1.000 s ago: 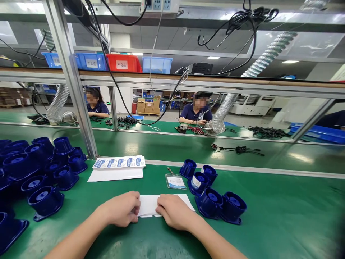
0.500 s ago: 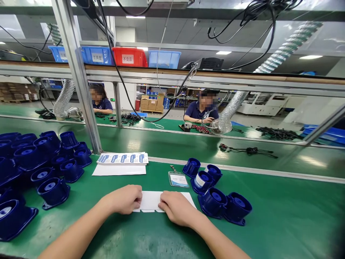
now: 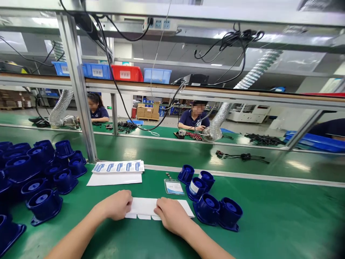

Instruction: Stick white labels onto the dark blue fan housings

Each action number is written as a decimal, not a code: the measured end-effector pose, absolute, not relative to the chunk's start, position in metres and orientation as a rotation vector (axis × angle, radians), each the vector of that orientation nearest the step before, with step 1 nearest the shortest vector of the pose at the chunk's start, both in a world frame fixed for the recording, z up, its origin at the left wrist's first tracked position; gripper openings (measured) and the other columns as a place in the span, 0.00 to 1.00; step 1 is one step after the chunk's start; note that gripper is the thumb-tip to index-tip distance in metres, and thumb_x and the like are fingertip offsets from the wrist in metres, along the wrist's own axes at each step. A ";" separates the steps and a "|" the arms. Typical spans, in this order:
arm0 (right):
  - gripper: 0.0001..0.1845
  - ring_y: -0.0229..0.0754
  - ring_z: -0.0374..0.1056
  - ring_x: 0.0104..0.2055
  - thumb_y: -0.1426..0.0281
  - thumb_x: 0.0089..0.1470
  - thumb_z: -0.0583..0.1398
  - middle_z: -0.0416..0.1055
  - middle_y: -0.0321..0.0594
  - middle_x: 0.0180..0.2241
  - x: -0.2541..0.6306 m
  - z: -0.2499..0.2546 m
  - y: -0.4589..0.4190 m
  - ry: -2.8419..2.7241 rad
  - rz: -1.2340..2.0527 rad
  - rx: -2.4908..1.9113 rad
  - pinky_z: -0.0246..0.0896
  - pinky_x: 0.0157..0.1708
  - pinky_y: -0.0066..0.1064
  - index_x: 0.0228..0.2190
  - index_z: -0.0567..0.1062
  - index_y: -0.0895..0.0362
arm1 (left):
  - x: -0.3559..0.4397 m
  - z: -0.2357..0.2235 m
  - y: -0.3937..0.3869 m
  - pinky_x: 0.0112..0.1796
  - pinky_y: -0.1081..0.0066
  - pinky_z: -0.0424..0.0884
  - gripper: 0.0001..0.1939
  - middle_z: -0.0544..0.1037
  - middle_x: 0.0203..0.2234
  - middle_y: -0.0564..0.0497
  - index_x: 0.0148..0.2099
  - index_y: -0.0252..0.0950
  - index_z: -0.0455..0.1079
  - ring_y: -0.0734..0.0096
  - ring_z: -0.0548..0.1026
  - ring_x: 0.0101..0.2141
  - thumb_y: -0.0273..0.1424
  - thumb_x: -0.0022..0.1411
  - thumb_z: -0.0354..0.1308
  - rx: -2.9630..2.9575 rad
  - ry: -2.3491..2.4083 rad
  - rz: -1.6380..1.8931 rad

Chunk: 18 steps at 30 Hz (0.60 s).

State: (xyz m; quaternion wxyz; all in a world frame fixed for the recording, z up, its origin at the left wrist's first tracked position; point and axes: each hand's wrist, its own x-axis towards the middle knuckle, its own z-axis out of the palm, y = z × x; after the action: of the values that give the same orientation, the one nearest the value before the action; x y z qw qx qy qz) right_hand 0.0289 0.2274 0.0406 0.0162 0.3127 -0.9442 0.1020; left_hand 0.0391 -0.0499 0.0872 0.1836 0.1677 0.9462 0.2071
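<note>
A white paper sheet (image 3: pixel 144 205) lies folded over on the green bench, with several rounded tabs along its near edge. My left hand (image 3: pixel 120 205) is closed on its left end, fingers curled in. Toward the right part, my right hand (image 3: pixel 171 214) grips the same sheet, thumb and fingers bent at its near edge. The underside of the sheet is hidden. Just right of it stand blue round plastic housings (image 3: pixel 207 208); one housing (image 3: pixel 196 189) carries a white label. Behind my hands is a stack of printed label sheets (image 3: pixel 118 167).
Many blue housings (image 3: pixel 44 205) crowd the left side. A badge card (image 3: pixel 174 187) lies behind the sheet. A metal post (image 3: pixel 81 90) rises at the bench's back edge. Across the line, two co-workers (image 3: pixel 194 117) sit at another bench; a dark sleeve (image 3: pixel 330 127) shows at far right.
My view has tilted up and turned slightly right, so the bench items appear lower and farther left. Both hands stay on the sheet. A dark sleeve has come into view at far right.
</note>
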 end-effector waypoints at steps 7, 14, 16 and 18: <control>0.16 0.50 0.69 0.45 0.62 0.73 0.53 0.72 0.52 0.46 0.050 0.051 0.211 -2.134 0.521 1.217 0.67 0.44 0.42 0.48 0.74 0.61 | 0.038 0.098 -0.061 0.22 0.76 0.60 0.14 0.72 0.23 0.53 0.35 0.35 0.67 0.76 0.67 0.19 0.42 0.55 0.58 0.503 2.186 1.135; 0.08 0.38 0.71 0.32 0.72 0.73 0.55 0.77 0.36 0.31 0.051 0.045 0.181 -1.582 0.571 1.205 0.72 0.49 0.35 0.41 0.74 0.57 | 0.044 0.086 -0.036 0.18 0.77 0.58 0.29 0.72 0.20 0.52 0.34 0.35 0.67 0.80 0.62 0.15 0.55 0.45 0.67 0.426 2.041 1.358; 0.09 0.38 0.73 0.31 0.66 0.74 0.55 0.77 0.36 0.29 0.045 0.037 0.183 -1.646 0.666 1.212 0.75 0.47 0.34 0.43 0.73 0.57 | 0.044 0.083 -0.034 0.18 0.77 0.56 0.30 0.70 0.19 0.53 0.34 0.35 0.67 0.80 0.60 0.15 0.56 0.45 0.67 0.431 2.061 1.379; 0.13 0.39 0.74 0.32 0.61 0.75 0.53 0.79 0.38 0.30 0.040 0.028 0.189 -1.712 0.696 1.266 0.76 0.48 0.35 0.46 0.73 0.55 | 0.043 0.082 -0.036 0.18 0.76 0.55 0.30 0.68 0.19 0.54 0.34 0.34 0.68 0.80 0.59 0.16 0.57 0.45 0.66 0.453 2.096 1.384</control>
State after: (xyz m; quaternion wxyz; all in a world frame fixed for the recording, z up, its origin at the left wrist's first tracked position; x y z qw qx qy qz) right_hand 0.0402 0.1886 0.0279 0.4356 0.5088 -0.6879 0.2795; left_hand 0.0426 -0.0365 0.0822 0.2904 0.1697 0.7859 0.5189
